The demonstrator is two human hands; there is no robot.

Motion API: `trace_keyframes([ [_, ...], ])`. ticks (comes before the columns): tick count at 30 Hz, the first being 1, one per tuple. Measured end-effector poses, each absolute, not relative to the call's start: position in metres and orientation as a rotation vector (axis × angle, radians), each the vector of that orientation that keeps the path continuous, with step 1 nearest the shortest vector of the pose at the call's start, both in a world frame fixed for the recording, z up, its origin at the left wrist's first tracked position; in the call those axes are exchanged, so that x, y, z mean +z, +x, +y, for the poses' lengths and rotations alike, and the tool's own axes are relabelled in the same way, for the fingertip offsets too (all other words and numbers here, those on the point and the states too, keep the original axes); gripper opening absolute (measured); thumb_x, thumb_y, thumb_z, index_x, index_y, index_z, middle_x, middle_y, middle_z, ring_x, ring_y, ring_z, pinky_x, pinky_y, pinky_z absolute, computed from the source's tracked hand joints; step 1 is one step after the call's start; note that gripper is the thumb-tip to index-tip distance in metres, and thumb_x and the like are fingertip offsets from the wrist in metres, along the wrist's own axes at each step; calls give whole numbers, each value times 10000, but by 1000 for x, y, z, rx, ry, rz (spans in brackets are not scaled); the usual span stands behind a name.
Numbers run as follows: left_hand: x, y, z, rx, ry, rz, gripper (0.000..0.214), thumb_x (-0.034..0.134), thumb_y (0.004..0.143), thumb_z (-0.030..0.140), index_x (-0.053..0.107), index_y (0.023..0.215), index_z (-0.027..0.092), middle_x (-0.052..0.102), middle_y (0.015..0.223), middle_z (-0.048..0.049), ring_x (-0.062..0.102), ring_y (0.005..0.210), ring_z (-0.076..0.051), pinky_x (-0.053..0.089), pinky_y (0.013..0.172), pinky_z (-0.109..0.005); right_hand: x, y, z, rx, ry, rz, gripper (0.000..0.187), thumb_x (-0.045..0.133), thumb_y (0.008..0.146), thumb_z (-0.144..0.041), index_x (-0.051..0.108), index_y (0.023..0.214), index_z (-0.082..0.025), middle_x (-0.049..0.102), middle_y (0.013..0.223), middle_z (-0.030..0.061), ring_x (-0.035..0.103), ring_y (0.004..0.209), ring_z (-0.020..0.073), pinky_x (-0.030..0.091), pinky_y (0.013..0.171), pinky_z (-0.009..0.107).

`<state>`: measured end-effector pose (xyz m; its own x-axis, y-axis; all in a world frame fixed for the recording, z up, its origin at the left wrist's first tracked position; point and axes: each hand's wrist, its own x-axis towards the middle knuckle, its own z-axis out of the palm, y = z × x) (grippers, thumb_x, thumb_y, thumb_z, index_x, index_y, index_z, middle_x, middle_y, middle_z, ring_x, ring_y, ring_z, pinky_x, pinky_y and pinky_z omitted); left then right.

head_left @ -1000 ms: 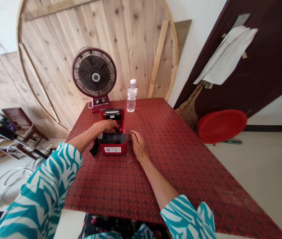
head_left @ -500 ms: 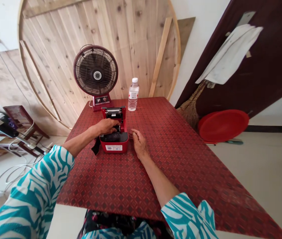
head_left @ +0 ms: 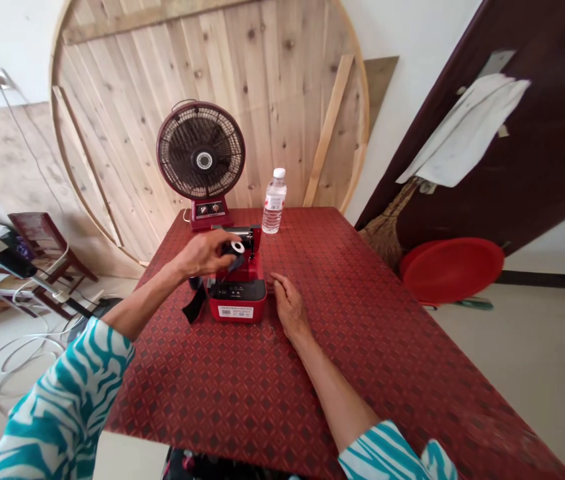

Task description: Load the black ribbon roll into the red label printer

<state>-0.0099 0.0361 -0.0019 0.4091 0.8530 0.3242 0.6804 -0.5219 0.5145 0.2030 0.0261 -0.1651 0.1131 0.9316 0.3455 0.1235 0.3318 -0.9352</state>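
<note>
A small red label printer (head_left: 238,299) stands on the red patterned table (head_left: 342,320) with its lid tipped up at the back. My left hand (head_left: 208,252) is raised just above the printer's open top and grips a small paper roll (head_left: 237,248) with a white core. My right hand (head_left: 288,303) lies flat on the cloth just right of the printer, fingers stretched toward it. A black strap or cable end (head_left: 194,305) hangs at the printer's left side.
A red desk fan (head_left: 201,160) and a clear water bottle (head_left: 274,202) stand at the table's far end, before a big round wooden board (head_left: 272,80). A red basin (head_left: 455,268) and broom lie on the floor at right. Stools and cables sit at left.
My left hand has come up out of the printer's open compartment with the small roll in its fingers. My right hand has stayed beside the printer. The view has shifted slightly.
</note>
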Motion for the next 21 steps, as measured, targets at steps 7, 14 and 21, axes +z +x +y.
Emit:
trace_keyframes([
  [7,-30,-84,64,1503,1596,1543,286,652,617,248,567,875,158,606,730,3,549,637,-120,412,597,-229,-161,206,25,769,-1132,-1370,360,450,836,-469,642,1029,-233,699,1045,77,641,966,256,495,862,433],
  [14,-94,-86,98,1111,1618,1851,296,738,555,248,518,743,188,598,649,25,561,625,-141,395,583,-236,-160,205,24,775,-1146,-1360,370,440,843,-478,633,1039,-232,698,1039,75,635,973,256,489,869,433],
  [21,-97,-91,103,919,1767,1899,303,740,576,255,539,792,189,624,708,19,587,700,-157,395,619,-236,-157,206,24,773,-1143,-1383,375,446,843,-480,635,1043,-224,688,1076,88,626,1006,252,478,897,430],
])
